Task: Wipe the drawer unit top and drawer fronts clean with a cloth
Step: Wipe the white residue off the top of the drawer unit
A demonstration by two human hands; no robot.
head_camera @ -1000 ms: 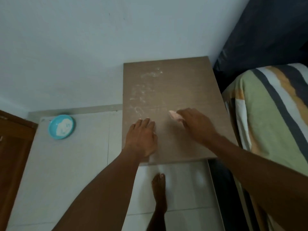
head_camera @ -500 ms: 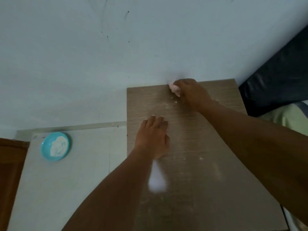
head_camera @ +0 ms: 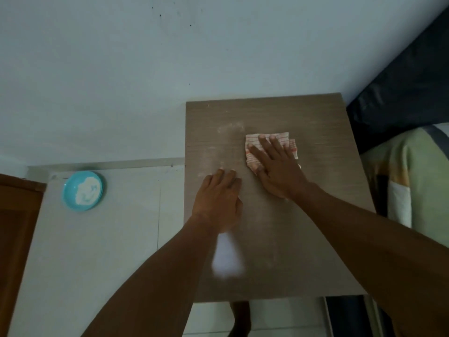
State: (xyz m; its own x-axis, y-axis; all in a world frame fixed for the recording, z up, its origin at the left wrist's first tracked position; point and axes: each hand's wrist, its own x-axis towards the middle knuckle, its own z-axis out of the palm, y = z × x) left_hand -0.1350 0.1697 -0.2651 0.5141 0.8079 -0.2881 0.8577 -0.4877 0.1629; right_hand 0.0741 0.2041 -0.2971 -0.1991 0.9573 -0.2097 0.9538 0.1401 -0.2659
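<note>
1. The striped cloth lies spread flat on the drawer unit top, at about 1 o'clock from the top's centre. The right hand presses down on it with fingers straight and splayed, not bunching or clutching it.
2. The left hand rests flat on the bare wood at about 10 o'clock from the centre. Its fingers are straight and close together and hold nothing. It looks like a brace.
3. White powdery smears show at 10 o'clock from the cloth, and fainter streaks run down toward the left hand. Pale specks also dot the wood toward 6 o'clock. The band toward 2 o'clock looks cleaner.
4. I judge the top to be partway wiped. The left half and the near half have yet to be cleaned, and the drawer fronts come after that.
5. The drawer fronts are out of sight below the top's near edge at 6 o'clock, so their condition cannot be told.
6. A bright patch lies at 6 o'clock from the left wrist. It may be glare or powder, and I cannot tell which.
7. The palm covers part of the cloth, the right forearm covers the top's 4 o'clock corner, and dim light makes fine dust hard to judge.
8. A teal plate of white powder sits on the floor at 9 o'clock. Striped bedding lies at 3 o'clock.
</note>
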